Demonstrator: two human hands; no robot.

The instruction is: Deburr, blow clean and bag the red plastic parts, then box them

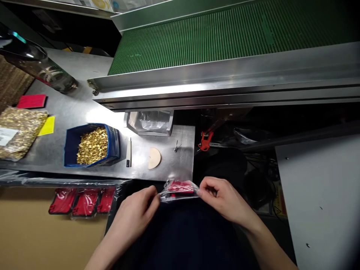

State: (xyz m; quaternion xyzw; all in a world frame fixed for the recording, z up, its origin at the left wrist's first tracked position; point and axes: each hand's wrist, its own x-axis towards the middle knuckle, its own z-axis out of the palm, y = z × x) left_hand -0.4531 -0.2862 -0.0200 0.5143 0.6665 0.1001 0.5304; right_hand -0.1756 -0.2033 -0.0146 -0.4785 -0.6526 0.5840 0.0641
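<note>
A clear plastic bag with a red item inside [181, 187] is stretched between both hands, beyond the table's front edge. My left hand [140, 208] pinches the bag's left corner. Its right corner is pinched by my right hand [221, 197]. On the metal table [180, 165], just past the bag, lie a pale half-round piece [154, 158], a thin white-handled tool [128, 153] and a small dark metal item [176, 147]. A blue bin [113, 144] holds many gold-coloured small parts [92, 146].
Wrapped red packs [86, 202] lie in a cardboard box [50, 240], lower left. A grey tray [149, 132] sits under the green conveyor [180, 48]. At left are a bottle [56, 77], a bag of gold parts [21, 127] and a yellow note [47, 126]. An orange clamp [206, 141] hangs right.
</note>
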